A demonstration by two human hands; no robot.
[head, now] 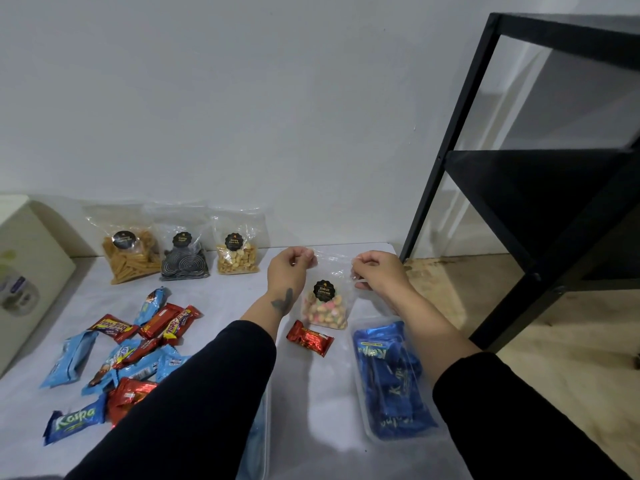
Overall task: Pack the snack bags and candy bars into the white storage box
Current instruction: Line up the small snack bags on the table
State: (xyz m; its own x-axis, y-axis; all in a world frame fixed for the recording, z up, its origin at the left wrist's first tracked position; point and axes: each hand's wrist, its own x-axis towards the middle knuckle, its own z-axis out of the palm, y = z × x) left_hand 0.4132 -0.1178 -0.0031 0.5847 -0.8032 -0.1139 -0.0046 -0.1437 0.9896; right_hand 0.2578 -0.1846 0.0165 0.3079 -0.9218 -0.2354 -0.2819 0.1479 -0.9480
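The left hand [289, 268] and right hand [375, 271] each pinch a top corner of the clear Biskuit Gemrose bag [325, 306], held upright. A red candy bar [310, 338] lies just below it on the bench [311, 410]. 3 more snack bags [185, 258] stand against the wall.

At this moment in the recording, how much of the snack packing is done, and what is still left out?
Done: a row of blue Kaipa bars and one red bar lie in the clear-walled box. In hand: the left hand and right hand pinch the top corners of the Biskuit Gemrose bag over it. Left: three snack bags by the wall and the loose bar pile.
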